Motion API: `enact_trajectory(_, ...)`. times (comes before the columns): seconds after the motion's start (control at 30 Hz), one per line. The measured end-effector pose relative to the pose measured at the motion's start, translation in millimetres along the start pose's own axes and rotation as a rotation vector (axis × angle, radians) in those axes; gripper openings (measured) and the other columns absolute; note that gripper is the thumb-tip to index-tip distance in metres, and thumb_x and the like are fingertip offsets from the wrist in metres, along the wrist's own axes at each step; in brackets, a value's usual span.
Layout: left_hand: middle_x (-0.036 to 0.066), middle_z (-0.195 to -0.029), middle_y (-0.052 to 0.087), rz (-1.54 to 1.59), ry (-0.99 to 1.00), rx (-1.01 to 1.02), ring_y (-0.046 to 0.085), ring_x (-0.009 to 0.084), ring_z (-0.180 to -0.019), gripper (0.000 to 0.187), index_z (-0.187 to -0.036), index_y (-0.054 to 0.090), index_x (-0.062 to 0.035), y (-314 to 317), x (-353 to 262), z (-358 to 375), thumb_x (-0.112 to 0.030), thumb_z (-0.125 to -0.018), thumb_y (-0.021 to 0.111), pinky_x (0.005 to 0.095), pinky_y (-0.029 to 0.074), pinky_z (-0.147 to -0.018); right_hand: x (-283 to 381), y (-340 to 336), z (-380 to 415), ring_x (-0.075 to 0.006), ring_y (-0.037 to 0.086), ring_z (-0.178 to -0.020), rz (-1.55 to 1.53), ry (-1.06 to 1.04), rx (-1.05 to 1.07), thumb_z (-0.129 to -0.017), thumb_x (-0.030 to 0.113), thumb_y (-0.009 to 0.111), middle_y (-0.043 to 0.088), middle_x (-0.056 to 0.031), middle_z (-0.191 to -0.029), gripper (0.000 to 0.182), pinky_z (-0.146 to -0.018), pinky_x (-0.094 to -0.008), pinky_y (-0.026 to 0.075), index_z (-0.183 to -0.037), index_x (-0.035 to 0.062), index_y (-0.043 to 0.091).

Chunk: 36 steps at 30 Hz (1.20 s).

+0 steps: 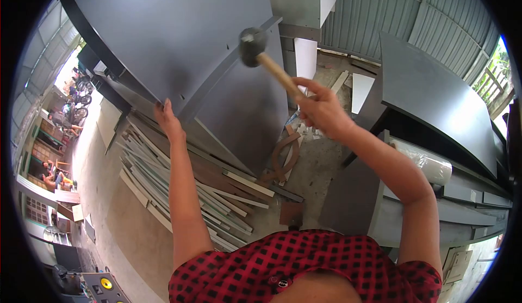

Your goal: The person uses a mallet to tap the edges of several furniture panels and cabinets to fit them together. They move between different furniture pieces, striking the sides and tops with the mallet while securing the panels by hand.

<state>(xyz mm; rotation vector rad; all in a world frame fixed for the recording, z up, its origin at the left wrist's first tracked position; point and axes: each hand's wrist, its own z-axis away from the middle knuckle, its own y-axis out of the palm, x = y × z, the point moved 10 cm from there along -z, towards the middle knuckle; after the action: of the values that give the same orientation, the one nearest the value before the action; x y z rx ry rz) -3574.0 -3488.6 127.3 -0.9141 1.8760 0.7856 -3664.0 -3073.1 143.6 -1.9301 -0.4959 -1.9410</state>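
Note:
My right hand is wrapped round the wooden handle of a rubber mallet, whose dark round head is raised in front of a large grey panel assembly. Along that assembly runs a narrow grey strip, with small dark slots beside it. My left hand rests with fingers stretched out at the lower left edge of the big panel. Below the strip, another grey panel slants down toward the floor.
Several narrow board offcuts lie on the floor at left. Grey panels are stacked at right, near a roll of clear wrap. Curved brown wood pieces lie ahead. Other people sit in the far left background.

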Motion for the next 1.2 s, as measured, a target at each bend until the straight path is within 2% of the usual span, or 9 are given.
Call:
enact_trajectory(0.1,0.014,-0.138,0.04,0.018,-0.161,0.086,0.037,0.0234,-0.126,0.069,-0.134,0.037,0.004,4.0,40.9,-23.9,-0.043,-0.088,0.055,0.034,0.02,-0.107,1.3,58.1,-8.2,-0.0087,0.05,-0.055,0.088,0.016,0.121,-0.085,0.016,0.058,0.051,-0.0025,-0.067,0.045,-0.047,-0.0245,0.046,-0.129,0.0097,0.048)
enact_trajectory(0.37,0.013,-0.14,0.038,-0.012,-0.172,0.163,0.034,0.0211,-0.129,0.07,-0.135,0.036,0.005,-3.0,57.1,-27.3,-0.046,-0.09,0.05,0.0329,0.023,-0.107,-40.3,155.2,-31.7,-0.0125,0.052,-0.056,0.085,0.048,0.304,-0.084,0.017,0.057,0.054,-0.0058,-0.07,0.046,-0.052,-0.0283,0.048,-0.129,0.0083,0.048)
enact_trajectory(0.53,0.011,-0.13,0.048,0.096,-0.238,0.277,0.047,0.0196,-0.118,0.06,-0.13,0.042,0.0052,5.5,70.2,-31.9,-0.042,-0.094,0.045,0.0318,0.036,-0.1,-47.9,171.5,-38.1,-0.0157,0.054,-0.057,0.227,-0.05,0.306,-0.083,0.016,0.056,0.06,-0.0096,-0.075,0.047,-0.062,-0.031,0.049,-0.128,0.0086,0.048)
enact_trajectory(0.6,0.008,-0.12,0.055,0.121,-0.144,0.227,0.054,0.0186,-0.108,0.054,-0.123,0.048,0.0045,2.1,67.0,-34.3,-0.041,-0.094,0.045,0.032,0.041,-0.094,-46.2,173.2,-39.1,-0.0161,0.055,-0.057,0.227,-0.059,0.308,-0.083,0.017,0.057,0.06,-0.0099,-0.076,0.047,-0.063,-0.0311,0.048,-0.128,0.0085,0.048)
enact_trajectory(0.83,0.011,-0.127,0.05,0.091,-0.255,0.262,0.051,0.0204,-0.113,0.061,-0.129,0.043,0.0052,10.9,55.8,-24.5,-0.044,-0.093,0.046,0.0319,0.04,-0.096,-45.1,172.1,-37.8,-0.0148,0.054,-0.057,0.168,0.02,0.334,-0.083,0.018,0.057,0.059,-0.0088,-0.073,0.046,-0.059,-0.0308,0.048,-0.127,0.0078,0.049)
enact_trajectory(0.9,0.015,-0.133,0.047,0.07,-0.187,0.152,0.045,0.0204,-0.12,0.066,-0.129,0.043,0.0082,0.6,64.4,-32.8,-0.047,-0.092,0.047,0.0298,0.03,-0.102,-45.7,170.1,-38.6,-0.0138,0.054,-0.056,0.151,0.025,0.332,-0.083,0.018,0.056,0.058,-0.0076,-0.071,0.046,-0.056,-0.0299,0.048,-0.127,0.0075,0.049)
enact_trajectory(1.03,0.017,-0.138,0.041,-0.01,-0.134,0.092,0.04,0.0214,-0.125,0.072,-0.132,0.039,0.0085,1.2,53.0,-25.4,-0.05,-0.091,0.047,0.0297,0.026,-0.104,-46.7,163.7,-43.8,-0.0109,0.051,-0.052,0.116,0.064,0.324,-0.084,0.018,0.056,0.052,-0.004,-0.064,0.046,-0.05,-0.0271,0.046,-0.128,0.0073,0.049)
enact_trajectory(1.13,0.017,-0.125,0.052,-0.063,-0.12,0.018,0.048,0.0208,-0.113,0.074,-0.122,0.049,0.01,-1.1,48.1,-22.7,-0.056,-0.087,0.049,0.0297,0.033,-0.097,-46.4,153.5,-56.7,-0.0093,0.049,-0.049,0.044,0.054,0.292,-0.084,0.016,0.056,0.051,-0.003,-0.061,0.045,-0.046,-0.0254,0.044,-0.128,0.0079,0.049)
enact_trajectory(1.2,0.014,-0.101,0.06,-0.143,-0.041,-0.008,0.054,0.0198,-0.092,0.073,-0.104,0.058,0.0094,0.6,36.5,-22.2,-0.06,-0.084,0.052,0.0301,0.041,-0.083,-42.3,139.3,-69.3,-0.009,0.048,-0.046,0.009,0.041,0.224,-0.084,0.015,0.056,0.05,-0.0028,-0.059,0.044,-0.043,-0.0246,0.043,-0.127,0.0077,0.05)
